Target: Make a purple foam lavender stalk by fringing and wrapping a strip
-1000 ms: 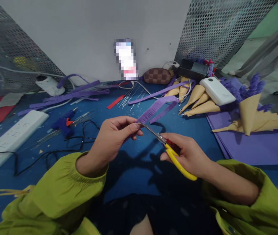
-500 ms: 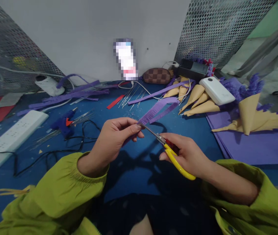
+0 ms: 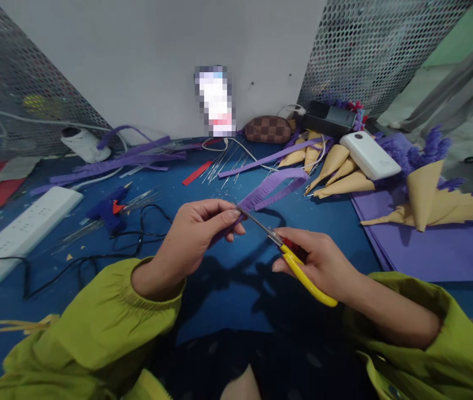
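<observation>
One purple strip [image 3: 266, 189], looped, slanting up rightward

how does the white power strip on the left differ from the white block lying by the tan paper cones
The power strip is long and narrow, while the white block is shorter and stubbier. The strip has rows of socket openings; the block's visible face is mostly plain, with a small dark spot near one end. The strip lies on the blue table; the block rests against tan paper cones. Both are white with rounded corners.
</observation>
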Motion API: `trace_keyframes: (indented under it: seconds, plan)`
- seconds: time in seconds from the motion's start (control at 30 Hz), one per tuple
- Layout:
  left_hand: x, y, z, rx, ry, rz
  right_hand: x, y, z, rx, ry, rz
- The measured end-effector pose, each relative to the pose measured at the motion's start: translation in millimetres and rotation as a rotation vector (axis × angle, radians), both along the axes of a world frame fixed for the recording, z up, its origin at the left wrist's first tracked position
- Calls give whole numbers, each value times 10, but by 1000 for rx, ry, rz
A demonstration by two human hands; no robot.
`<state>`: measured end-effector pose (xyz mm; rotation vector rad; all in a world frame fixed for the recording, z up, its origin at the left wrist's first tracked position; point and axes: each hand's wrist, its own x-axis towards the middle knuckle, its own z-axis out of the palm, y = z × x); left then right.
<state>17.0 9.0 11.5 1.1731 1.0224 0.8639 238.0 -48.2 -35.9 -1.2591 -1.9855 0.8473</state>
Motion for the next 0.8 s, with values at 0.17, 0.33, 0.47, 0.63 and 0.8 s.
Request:
trace_keyframes:
  seconds: [0.17, 0.33, 0.47, 0.63, 0.8]
  plan:
    - [-2, 7, -14, 4, -11, 0, 1, -2, -6, -31, 56, 12]
    - [-3, 3, -35, 31, 5, 18, -8, -9, 2, -35, 48, -14]
    - [3, 5, -24, 77, 18, 50, -9, -17, 1, -14, 10, -28]
    - [16, 8, -17, 99, 9, 86, -4, -22, -19, 13, -13, -36]
    - [17, 6, -21, 95, 18, 94, -8, -23, -34, 19, -21, -36]
